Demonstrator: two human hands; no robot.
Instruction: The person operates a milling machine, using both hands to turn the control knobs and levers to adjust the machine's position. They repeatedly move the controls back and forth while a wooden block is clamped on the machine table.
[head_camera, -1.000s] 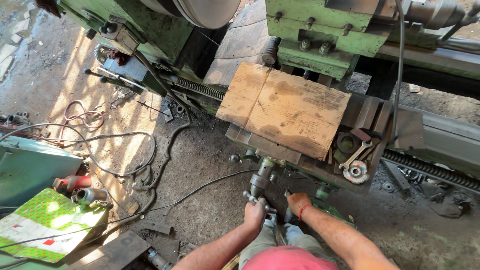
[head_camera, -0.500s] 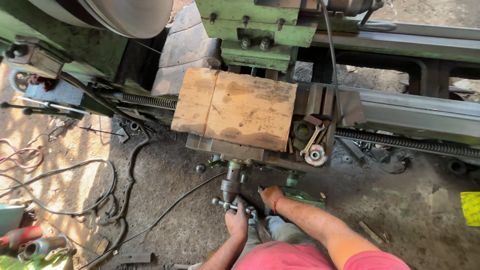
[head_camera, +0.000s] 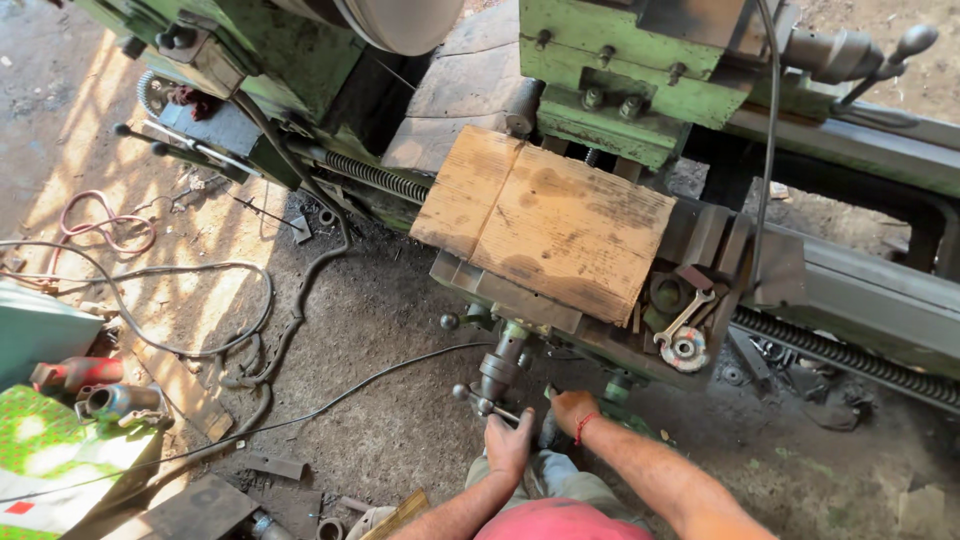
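Left hand (head_camera: 508, 440) fingers wrapped on the greasy steel crank handle (head_camera: 487, 403); right hand (head_camera: 572, 410) closed on metal beside it, under two rough wooden boards (head_camera: 545, 222).

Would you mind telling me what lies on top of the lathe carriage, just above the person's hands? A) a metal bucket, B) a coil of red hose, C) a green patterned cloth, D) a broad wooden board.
D: a broad wooden board covers the top of the carriage, directly above the crank handle that the left hand grips, with the right hand beside it.
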